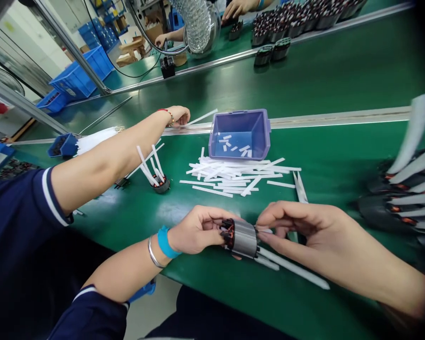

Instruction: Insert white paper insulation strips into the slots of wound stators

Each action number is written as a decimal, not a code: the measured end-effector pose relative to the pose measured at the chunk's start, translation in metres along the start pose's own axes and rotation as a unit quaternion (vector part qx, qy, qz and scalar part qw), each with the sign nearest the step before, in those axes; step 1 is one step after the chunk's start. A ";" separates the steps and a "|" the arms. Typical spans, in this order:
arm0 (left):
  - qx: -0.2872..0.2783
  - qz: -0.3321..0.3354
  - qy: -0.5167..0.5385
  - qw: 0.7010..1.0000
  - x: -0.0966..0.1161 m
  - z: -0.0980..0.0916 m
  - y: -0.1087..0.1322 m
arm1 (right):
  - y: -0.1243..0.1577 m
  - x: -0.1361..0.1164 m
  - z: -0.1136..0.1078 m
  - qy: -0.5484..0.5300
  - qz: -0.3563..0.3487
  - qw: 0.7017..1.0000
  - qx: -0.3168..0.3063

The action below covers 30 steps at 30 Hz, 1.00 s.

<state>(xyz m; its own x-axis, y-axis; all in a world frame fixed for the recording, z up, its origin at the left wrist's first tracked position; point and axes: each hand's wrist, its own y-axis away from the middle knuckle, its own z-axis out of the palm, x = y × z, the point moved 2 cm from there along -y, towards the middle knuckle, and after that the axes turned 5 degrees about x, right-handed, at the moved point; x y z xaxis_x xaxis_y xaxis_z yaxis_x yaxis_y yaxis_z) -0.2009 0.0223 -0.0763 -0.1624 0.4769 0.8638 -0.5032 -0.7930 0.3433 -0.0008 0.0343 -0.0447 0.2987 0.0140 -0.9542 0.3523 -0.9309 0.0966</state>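
Note:
My left hand [194,231], with a blue band at the wrist, is closed around a motor stator [246,238] with a grey steel core and copper windings. The stator lies on its side above the green table. Long white insulation strips [297,269] stick out of its right end. At that same end, my right hand [315,231] pinches a short white strip [265,230] between thumb and fingertips. A pointed metal tool, scissors or tweezers [300,186], lies partly hidden behind my right hand. Loose white strips [230,177] are heaped beyond both hands.
A purple bin [269,130] holds small white pieces. Stators with strips [378,212] stand at right. A co-worker's arm [106,160] reaches from the left, near another stator [162,186]. Many stators [297,23] stand at the back, near another person's hand [239,8].

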 end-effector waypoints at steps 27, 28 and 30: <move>0.070 0.117 -0.116 0.984 -0.004 0.005 -0.004 | 0.008 0.033 0.021 -0.060 0.082 0.994 0.050; 0.073 0.125 -0.128 0.981 -0.004 0.005 -0.003 | 0.007 0.031 0.021 -0.046 0.058 0.996 0.049; 0.076 0.132 -0.142 0.978 -0.004 0.006 -0.003 | 0.006 0.026 0.022 -0.010 0.000 0.999 0.045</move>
<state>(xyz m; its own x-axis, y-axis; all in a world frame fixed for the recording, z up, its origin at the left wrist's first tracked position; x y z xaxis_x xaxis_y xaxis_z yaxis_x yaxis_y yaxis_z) -0.1937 0.0208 -0.0793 -0.0159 0.1399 0.9900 -0.3401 -0.9319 0.1262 -0.0103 0.0211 -0.0751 0.2808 0.0084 -0.9597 0.2717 -0.9597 0.0711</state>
